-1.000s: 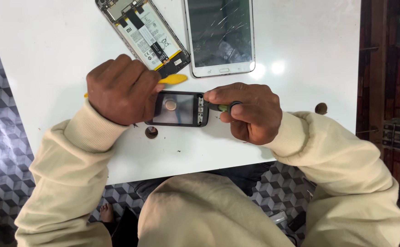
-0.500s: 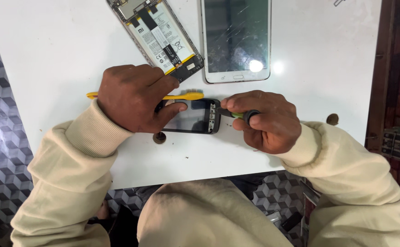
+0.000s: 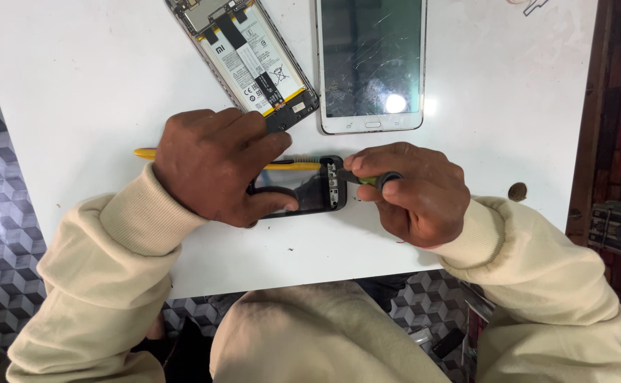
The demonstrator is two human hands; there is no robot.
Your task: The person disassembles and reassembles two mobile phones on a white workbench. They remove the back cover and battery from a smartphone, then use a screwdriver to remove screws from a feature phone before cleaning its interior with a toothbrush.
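While the white counter (image 3: 97, 92) carries everything, a cracked white tablet (image 3: 371, 64) and an opened phone with its battery bared (image 3: 250, 60) lie at the far edge. Left hand (image 3: 211, 167) presses the small black phone (image 3: 310, 186) flat, likely to steady it, fingers closed over it. Right hand (image 3: 413, 191) pinches a green-handled screwdriver (image 3: 368, 179) at its end. A yellow pry tool (image 3: 147, 153) lies beneath the left hand. No containers visible.
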